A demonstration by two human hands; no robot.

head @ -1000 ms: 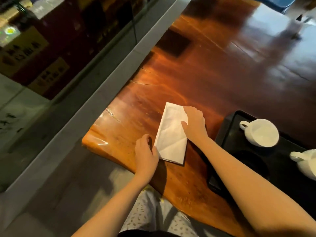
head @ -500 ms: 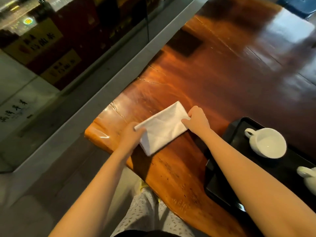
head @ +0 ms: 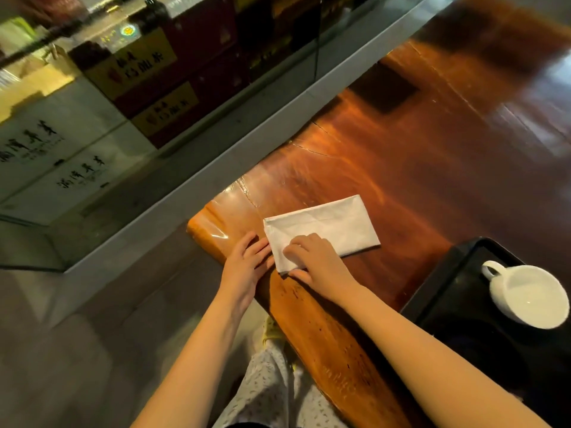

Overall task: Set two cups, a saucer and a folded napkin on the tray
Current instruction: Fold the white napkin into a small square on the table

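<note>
Napkin point(head: 327, 228) lies left-to-right on the table point(head: 401, 174). Right hand point(head: 318, 262) pinches its left end; flat left hand point(head: 245, 264) touches it. Black tray point(head: 454, 282) holds one cup point(head: 531, 301).

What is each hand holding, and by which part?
The right hand pinches the napkin at its near left corner; the left hand lies flat beside it.

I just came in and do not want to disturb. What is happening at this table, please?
A person is working on a folded white napkin lying on the wooden table. The right hand pinches its near corner, fingers on top; the left hand rests flat at the napkin's edge. To the right, a black tray holds one white cup. The napkin is not yet on the tray.
</note>
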